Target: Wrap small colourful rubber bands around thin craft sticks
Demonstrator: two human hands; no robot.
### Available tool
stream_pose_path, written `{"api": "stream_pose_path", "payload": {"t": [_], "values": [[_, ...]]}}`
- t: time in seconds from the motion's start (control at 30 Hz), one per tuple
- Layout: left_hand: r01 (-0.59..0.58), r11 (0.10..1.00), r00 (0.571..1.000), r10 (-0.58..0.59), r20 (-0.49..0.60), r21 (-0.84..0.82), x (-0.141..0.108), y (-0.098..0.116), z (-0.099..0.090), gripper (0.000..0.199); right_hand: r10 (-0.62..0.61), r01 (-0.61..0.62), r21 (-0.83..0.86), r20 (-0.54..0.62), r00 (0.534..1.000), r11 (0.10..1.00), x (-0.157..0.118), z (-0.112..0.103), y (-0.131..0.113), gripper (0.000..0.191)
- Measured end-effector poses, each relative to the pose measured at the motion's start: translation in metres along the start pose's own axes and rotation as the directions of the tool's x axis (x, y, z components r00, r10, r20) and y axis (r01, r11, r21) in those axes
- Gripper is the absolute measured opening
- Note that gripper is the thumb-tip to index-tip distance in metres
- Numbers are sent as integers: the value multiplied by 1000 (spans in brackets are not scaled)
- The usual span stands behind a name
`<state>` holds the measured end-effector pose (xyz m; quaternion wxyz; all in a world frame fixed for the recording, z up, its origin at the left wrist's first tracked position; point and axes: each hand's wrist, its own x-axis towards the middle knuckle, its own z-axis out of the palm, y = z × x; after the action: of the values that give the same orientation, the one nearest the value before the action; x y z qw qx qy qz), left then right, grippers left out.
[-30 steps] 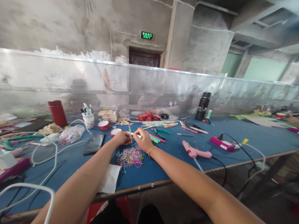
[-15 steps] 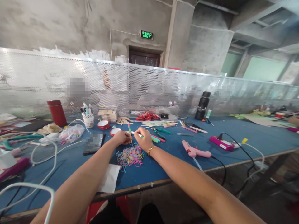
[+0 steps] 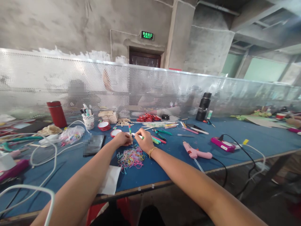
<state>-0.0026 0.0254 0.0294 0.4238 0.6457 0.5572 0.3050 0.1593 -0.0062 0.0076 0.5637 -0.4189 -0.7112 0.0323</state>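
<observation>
My left hand (image 3: pixel 124 139) is closed on a thin wooden stick (image 3: pixel 129 129) whose far end carries red and green colouring. In my right hand (image 3: pixel 145 140), the fingers grip a white marker with a green end (image 3: pixel 142 137), its tip pointing at the stick. Just below both hands lies a tangled heap of pastel coloured cords (image 3: pixel 131 158). A round red-rimmed tin (image 3: pixel 115 133) sits close behind my left hand. To the right of my right hand are several bright markers (image 3: pixel 159 139) and teal-handled pliers (image 3: pixel 162 132).
A pink glue gun (image 3: pixel 196 153) lies at right with its cable, near a purple power strip (image 3: pixel 223 144). A black bottle (image 3: pixel 203 106), a red flask (image 3: pixel 56 114) and a pen cup (image 3: pixel 88 121) stand at the back. White cables loop across the left side.
Hardly anything differs. Both hands keep their grip and place, with the marker still held against or close to the stick; the view has shifted very slightly.
</observation>
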Motion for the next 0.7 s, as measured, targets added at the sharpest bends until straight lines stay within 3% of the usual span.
{"api": "stream_pose_path", "payload": {"t": [0.7], "values": [[3, 1000, 1000, -4, -13, -30, -2, 1, 1, 25, -6, 6, -42, 3, 1000, 999, 0, 0, 0, 14]]}}
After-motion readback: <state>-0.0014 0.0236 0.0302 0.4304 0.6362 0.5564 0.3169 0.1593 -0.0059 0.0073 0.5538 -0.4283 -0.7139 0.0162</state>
